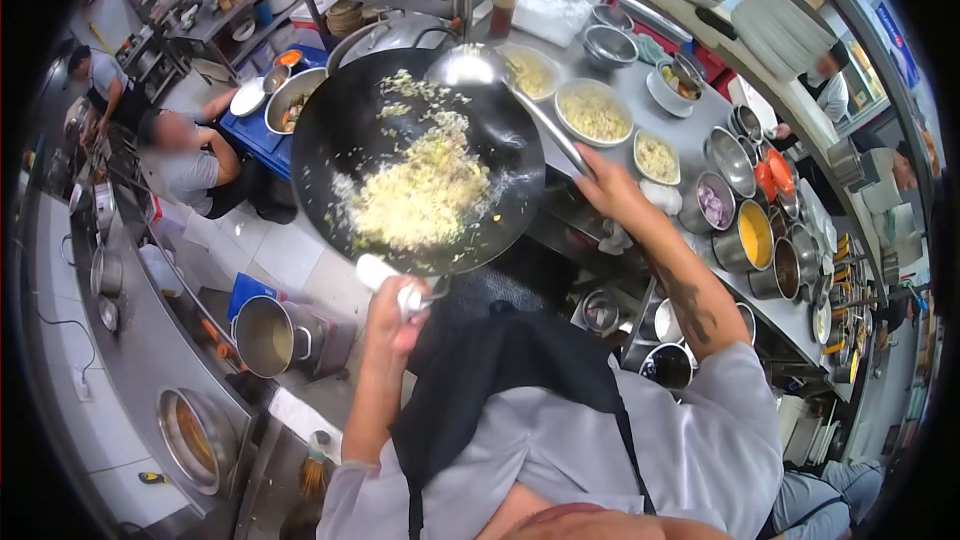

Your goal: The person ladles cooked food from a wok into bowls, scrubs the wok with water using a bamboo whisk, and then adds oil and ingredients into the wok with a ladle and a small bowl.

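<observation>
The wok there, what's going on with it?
A person holds the wok at its near edge, left hand on a white cloth. The right hand grips a ladle, its bowl near the far rim. Pale, rice-like food with green bits lies loose inside.

Steel counter [690, 138], bowls of pale food [594, 114], metal pots [734, 248], white tub [553, 10]

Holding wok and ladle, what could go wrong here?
Spill: the rice-like food sits toward the near side of the wok, so a sharp tilt could send some over the rim.
Grip: the left hand holds the wok's near edge through a white cloth, which might slip.
Knock: the ladle in the right hand could clip the nearby bowl.
</observation>
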The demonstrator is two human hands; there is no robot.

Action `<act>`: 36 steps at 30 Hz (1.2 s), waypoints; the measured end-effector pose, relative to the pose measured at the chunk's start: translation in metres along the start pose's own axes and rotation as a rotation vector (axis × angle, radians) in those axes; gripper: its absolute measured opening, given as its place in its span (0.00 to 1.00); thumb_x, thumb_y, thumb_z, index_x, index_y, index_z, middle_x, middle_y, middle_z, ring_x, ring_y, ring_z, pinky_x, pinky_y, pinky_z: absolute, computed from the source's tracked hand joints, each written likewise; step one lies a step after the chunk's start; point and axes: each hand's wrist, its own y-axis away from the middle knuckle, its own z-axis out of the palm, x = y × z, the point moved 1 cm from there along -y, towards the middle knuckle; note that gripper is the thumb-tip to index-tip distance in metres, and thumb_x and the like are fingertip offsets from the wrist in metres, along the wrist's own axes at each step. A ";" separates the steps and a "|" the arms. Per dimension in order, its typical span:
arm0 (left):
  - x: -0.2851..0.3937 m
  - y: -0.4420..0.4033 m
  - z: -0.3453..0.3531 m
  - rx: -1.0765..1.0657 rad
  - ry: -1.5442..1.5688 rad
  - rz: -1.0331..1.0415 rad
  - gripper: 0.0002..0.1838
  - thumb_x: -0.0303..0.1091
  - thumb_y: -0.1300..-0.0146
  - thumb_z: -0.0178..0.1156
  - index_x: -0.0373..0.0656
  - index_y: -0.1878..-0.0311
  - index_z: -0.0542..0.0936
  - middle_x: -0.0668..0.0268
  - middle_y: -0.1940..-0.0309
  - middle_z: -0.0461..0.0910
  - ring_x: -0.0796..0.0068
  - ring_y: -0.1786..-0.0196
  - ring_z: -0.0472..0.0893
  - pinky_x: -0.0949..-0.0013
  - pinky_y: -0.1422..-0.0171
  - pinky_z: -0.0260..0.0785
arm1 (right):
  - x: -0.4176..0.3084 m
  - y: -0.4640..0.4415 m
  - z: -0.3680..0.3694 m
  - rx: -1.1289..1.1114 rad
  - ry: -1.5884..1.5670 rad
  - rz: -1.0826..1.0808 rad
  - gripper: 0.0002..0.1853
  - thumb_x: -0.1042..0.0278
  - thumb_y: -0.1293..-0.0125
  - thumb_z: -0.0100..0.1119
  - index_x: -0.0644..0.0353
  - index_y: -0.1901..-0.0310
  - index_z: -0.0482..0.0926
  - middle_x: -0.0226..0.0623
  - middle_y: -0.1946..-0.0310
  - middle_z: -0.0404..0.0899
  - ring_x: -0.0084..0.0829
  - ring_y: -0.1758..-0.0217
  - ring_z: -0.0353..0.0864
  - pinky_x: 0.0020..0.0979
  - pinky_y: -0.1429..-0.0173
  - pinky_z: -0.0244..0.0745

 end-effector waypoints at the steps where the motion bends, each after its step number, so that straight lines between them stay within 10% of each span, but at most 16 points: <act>1: 0.005 -0.009 -0.003 -0.055 -0.017 0.024 0.06 0.32 0.37 0.53 0.41 0.68 0.75 0.63 0.77 0.78 0.77 0.81 0.72 0.75 0.83 0.59 | 0.003 -0.026 0.023 0.022 -0.072 -0.061 0.23 0.70 0.35 0.56 0.60 0.38 0.72 0.46 0.66 0.81 0.38 0.67 0.82 0.38 0.61 0.77; 3: 0.012 -0.019 -0.003 -0.080 -0.041 0.043 0.06 0.32 0.37 0.53 0.41 0.67 0.75 0.63 0.76 0.78 0.76 0.79 0.74 0.75 0.83 0.59 | -0.050 -0.061 0.049 -0.124 -0.252 0.337 0.20 0.69 0.34 0.56 0.59 0.40 0.73 0.39 0.68 0.81 0.29 0.70 0.79 0.34 0.66 0.76; 7: 0.021 -0.033 0.029 -0.067 -0.055 0.053 0.04 0.32 0.37 0.53 0.43 0.65 0.75 0.64 0.75 0.79 0.75 0.75 0.77 0.74 0.83 0.58 | -0.072 -0.066 0.104 -0.234 -0.227 0.180 0.19 0.68 0.34 0.57 0.66 0.44 0.74 0.47 0.63 0.83 0.35 0.64 0.82 0.38 0.57 0.77; 9: 0.025 -0.055 0.041 -0.113 -0.029 0.042 0.04 0.32 0.37 0.53 0.43 0.64 0.74 0.64 0.75 0.79 0.75 0.73 0.78 0.74 0.82 0.58 | -0.044 -0.030 0.106 -0.139 -0.143 -0.266 0.23 0.71 0.33 0.56 0.61 0.37 0.69 0.54 0.65 0.81 0.47 0.63 0.83 0.44 0.57 0.76; 16: 0.004 -0.123 0.114 -0.171 0.089 0.052 0.04 0.31 0.36 0.52 0.44 0.65 0.75 0.64 0.74 0.79 0.74 0.73 0.78 0.74 0.82 0.58 | 0.078 -0.022 -0.059 -0.246 0.662 -0.163 0.29 0.72 0.36 0.53 0.52 0.31 0.65 0.44 0.69 0.76 0.46 0.68 0.80 0.46 0.64 0.75; 24: -0.024 -0.181 0.174 -0.115 0.045 0.111 0.04 0.31 0.36 0.52 0.43 0.64 0.74 0.64 0.74 0.79 0.75 0.73 0.77 0.74 0.81 0.58 | 0.169 -0.055 -0.050 -0.138 0.162 -0.391 0.26 0.71 0.34 0.52 0.56 0.33 0.67 0.50 0.62 0.80 0.50 0.58 0.82 0.46 0.52 0.77; 29: -0.031 -0.191 0.198 -0.072 0.038 0.133 0.04 0.31 0.36 0.53 0.43 0.64 0.74 0.64 0.74 0.79 0.75 0.73 0.77 0.74 0.81 0.58 | 0.199 -0.066 -0.142 -0.201 0.697 -0.221 0.25 0.74 0.37 0.53 0.56 0.37 0.71 0.46 0.70 0.77 0.46 0.70 0.81 0.42 0.66 0.78; 36: -0.039 -0.208 0.227 -0.034 0.022 0.170 0.03 0.31 0.37 0.54 0.44 0.64 0.74 0.65 0.75 0.78 0.75 0.73 0.78 0.74 0.81 0.57 | 0.230 -0.055 -0.107 -0.169 0.492 -0.216 0.28 0.74 0.35 0.52 0.55 0.32 0.65 0.44 0.67 0.76 0.46 0.70 0.79 0.44 0.66 0.74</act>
